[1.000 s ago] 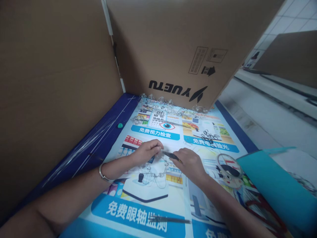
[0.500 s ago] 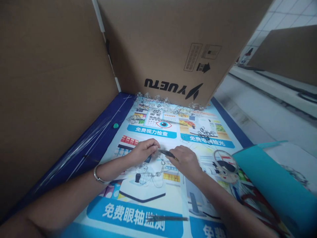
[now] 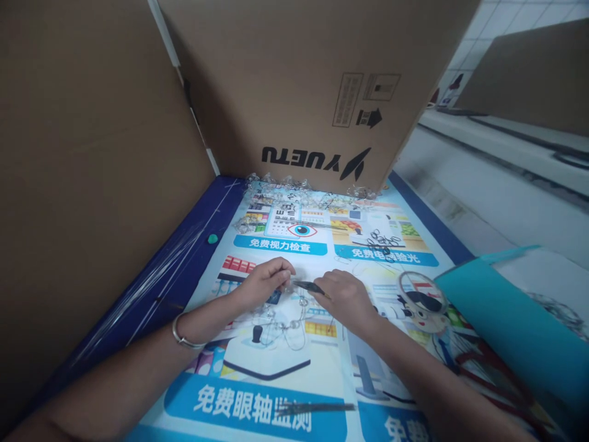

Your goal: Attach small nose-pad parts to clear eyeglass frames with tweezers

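Observation:
My left hand (image 3: pixel 268 283) is closed in a pinch on a strand of clear beads (image 3: pixel 281 324) with thin wire, which hangs and lies in loops below the fingers. The exact spot of the pinch is too small to make out. My right hand (image 3: pixel 348 301) is wrapped round a pair of dark pliers (image 3: pixel 309 286) with slim pointed jaws; the palm hides most of the handles. Close beside the left fingertips are the jaw tips, and I cannot tell whether they grip the wire. Nearer to me lies a bundle of thin metal wires (image 3: pixel 317 407).
Clear beaded pieces (image 3: pixel 294 187) line the foot of the cardboard wall (image 3: pixel 294 92). Dark rings (image 3: pixel 384 240) lie at the right, beyond my right hand. A turquoise folder-like box (image 3: pixel 501 307) holds a wire tangle (image 3: pixel 559 313). On the blue left edge sits a green lump (image 3: pixel 212 239).
The whole view has shifted slightly with my head. Both hands keep nearly the same pose, with the pliers still close to the left fingertips.

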### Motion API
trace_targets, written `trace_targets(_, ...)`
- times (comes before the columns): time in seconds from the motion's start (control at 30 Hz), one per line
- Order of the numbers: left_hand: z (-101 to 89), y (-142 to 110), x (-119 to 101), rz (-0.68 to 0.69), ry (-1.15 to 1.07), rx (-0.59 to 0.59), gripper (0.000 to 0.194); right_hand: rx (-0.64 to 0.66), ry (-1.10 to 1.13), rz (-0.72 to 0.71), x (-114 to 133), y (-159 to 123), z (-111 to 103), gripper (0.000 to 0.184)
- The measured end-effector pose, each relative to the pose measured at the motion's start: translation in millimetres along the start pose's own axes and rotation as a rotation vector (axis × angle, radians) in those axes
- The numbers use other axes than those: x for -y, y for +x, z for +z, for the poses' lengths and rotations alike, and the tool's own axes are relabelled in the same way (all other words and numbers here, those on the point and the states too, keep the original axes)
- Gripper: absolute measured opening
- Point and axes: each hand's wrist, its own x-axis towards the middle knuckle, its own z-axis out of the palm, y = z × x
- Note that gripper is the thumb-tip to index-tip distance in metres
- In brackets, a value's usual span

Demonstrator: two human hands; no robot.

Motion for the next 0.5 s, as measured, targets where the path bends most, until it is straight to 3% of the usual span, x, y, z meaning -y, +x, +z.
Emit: trace_targets(0.5, -1.2, -0.8, -4.2, 0.055, 0.144, 0.003, 0.012, 0.286, 0.18, 0.249, 5.9, 3.6, -12.0, 0.021)
